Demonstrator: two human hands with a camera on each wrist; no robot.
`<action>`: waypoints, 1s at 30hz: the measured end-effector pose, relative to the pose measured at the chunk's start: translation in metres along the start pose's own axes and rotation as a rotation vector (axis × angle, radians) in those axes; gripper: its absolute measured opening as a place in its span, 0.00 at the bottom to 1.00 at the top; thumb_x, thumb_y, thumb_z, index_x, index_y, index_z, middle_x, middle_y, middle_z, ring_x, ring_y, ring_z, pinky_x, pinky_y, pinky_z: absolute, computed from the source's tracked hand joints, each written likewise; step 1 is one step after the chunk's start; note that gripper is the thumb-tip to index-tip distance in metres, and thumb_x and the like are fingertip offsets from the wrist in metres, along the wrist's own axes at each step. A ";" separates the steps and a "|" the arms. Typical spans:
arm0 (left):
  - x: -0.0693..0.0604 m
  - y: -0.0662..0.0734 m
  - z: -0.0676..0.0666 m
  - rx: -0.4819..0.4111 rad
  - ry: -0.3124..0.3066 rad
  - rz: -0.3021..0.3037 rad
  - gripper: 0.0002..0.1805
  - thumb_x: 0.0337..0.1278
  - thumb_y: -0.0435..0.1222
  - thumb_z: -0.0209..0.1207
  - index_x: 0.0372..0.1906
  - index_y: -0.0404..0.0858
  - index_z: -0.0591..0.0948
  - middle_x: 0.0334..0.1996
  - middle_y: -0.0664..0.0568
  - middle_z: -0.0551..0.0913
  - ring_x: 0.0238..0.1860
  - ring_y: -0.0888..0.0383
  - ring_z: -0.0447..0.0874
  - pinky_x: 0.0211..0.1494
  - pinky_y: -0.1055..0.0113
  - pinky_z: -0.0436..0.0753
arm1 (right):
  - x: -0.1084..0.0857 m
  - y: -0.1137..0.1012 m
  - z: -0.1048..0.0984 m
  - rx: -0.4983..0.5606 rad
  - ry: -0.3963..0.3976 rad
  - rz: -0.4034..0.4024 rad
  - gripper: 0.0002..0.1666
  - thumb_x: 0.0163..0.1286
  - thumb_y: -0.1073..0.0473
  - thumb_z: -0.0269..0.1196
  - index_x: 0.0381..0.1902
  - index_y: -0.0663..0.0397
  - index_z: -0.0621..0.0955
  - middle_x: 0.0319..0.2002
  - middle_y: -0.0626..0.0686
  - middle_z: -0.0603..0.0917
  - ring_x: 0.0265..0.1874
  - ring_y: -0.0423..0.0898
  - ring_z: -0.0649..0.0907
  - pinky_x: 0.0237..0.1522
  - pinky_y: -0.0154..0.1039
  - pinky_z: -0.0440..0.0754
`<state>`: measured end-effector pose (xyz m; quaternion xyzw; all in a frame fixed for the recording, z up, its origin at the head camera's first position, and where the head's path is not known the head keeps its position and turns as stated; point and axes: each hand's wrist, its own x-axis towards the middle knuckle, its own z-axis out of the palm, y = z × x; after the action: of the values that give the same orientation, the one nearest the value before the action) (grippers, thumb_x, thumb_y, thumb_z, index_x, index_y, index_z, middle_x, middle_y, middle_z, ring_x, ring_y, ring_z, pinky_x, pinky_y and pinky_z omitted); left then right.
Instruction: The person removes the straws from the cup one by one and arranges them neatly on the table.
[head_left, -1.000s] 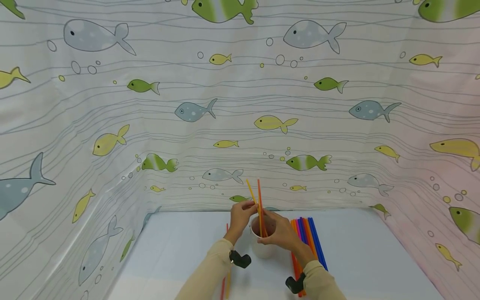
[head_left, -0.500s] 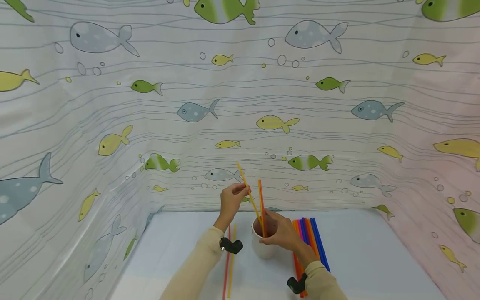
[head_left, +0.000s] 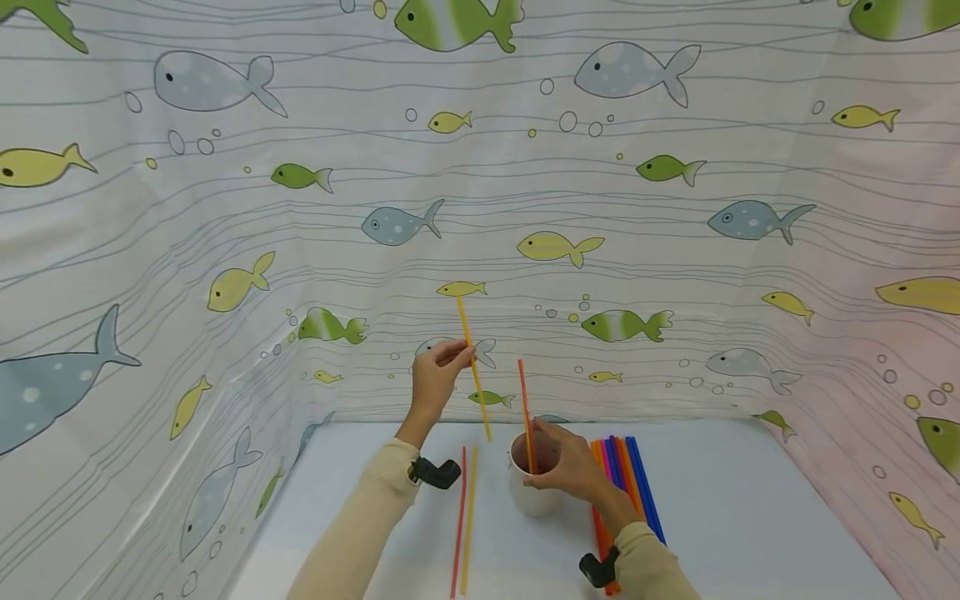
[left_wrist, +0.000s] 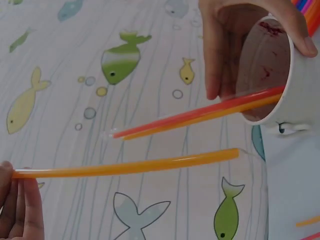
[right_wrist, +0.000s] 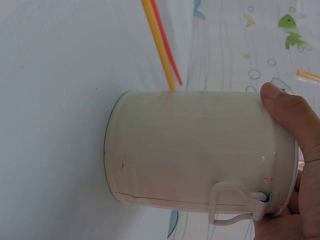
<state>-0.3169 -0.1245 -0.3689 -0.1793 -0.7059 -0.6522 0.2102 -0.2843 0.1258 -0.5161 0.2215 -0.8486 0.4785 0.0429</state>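
Note:
My left hand (head_left: 435, 379) pinches a yellow straw (head_left: 480, 392) near its middle, raised left of a white canister (head_left: 534, 502). The straw's lower end is outside the canister's mouth. My right hand (head_left: 572, 463) grips the canister at its rim, with the thumb (right_wrist: 285, 107) on the outer wall. Inside, a red straw (left_wrist: 200, 109) and an orange straw (left_wrist: 210, 114) lean together and stick out past the rim. A wire clasp (right_wrist: 235, 200) is fixed on the canister's side.
On the white table (head_left: 360, 500), a red straw (head_left: 459, 525) and a yellow straw (head_left: 469, 521) lie side by side left of the canister. A bundle of orange, pink, purple and blue straws (head_left: 647, 487) lies to its right, partly behind my right arm. Fish-printed sheeting (head_left: 480, 167) surrounds the table.
My left hand has drawn the yellow straw up and left out of the canister. My right hand has kept its grip on the rim.

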 end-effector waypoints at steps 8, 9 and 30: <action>-0.014 0.002 -0.015 0.071 0.000 -0.051 0.13 0.61 0.29 0.63 0.47 0.25 0.83 0.39 0.33 0.85 0.40 0.39 0.86 0.47 0.54 0.85 | -0.001 0.003 0.002 -0.004 0.002 0.008 0.64 0.39 0.36 0.80 0.73 0.43 0.65 0.64 0.46 0.74 0.62 0.52 0.73 0.59 0.56 0.77; -0.017 -0.006 -0.018 0.077 -0.001 -0.084 0.12 0.62 0.30 0.63 0.47 0.26 0.83 0.39 0.33 0.85 0.41 0.39 0.86 0.47 0.55 0.85 | -0.002 0.003 0.002 -0.003 0.000 0.010 0.64 0.39 0.36 0.80 0.73 0.43 0.65 0.64 0.46 0.74 0.62 0.52 0.73 0.59 0.56 0.76; -0.102 -0.127 -0.048 0.279 0.038 -0.356 0.13 0.56 0.37 0.68 0.41 0.31 0.86 0.32 0.45 0.88 0.31 0.57 0.87 0.35 0.67 0.87 | -0.001 -0.001 0.000 -0.012 -0.001 0.040 0.64 0.39 0.37 0.80 0.74 0.41 0.65 0.64 0.44 0.74 0.64 0.52 0.72 0.60 0.59 0.74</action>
<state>-0.2942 -0.1808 -0.5272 -0.0090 -0.8057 -0.5783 0.1277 -0.2832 0.1252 -0.5156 0.2043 -0.8558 0.4739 0.0344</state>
